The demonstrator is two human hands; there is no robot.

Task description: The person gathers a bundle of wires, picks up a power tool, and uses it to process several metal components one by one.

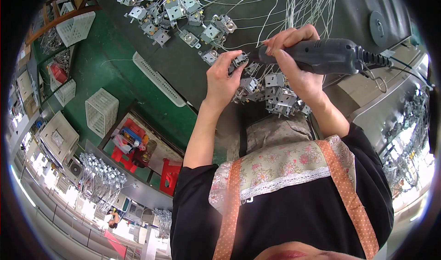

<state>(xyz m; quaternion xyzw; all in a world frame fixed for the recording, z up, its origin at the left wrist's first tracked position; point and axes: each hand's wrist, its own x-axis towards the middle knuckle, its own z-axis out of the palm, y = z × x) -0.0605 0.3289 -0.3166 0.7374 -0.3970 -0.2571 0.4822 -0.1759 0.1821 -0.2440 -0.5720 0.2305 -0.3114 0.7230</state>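
My left hand pinches a small metal thermostat between thumb and fingers. Wrapped in my right hand is a dark grey electric screwdriver, lying nearly level with its nose toward the left. That nose reaches close to the held thermostat; whether the bit touches it cannot be made out. Just below the tool, several similar thermostats are heaped at the table's near edge. More thermostats lie spread over the dark tabletop beyond my left hand, thin silvery tubes trailing from them.
A cable leaves the screwdriver's rear, beside a wire hook. A grey disc sits at the far right. Left of the table are a long white slotted strip, a white basket and a red stool. Thermostats hang in bundles farther off.
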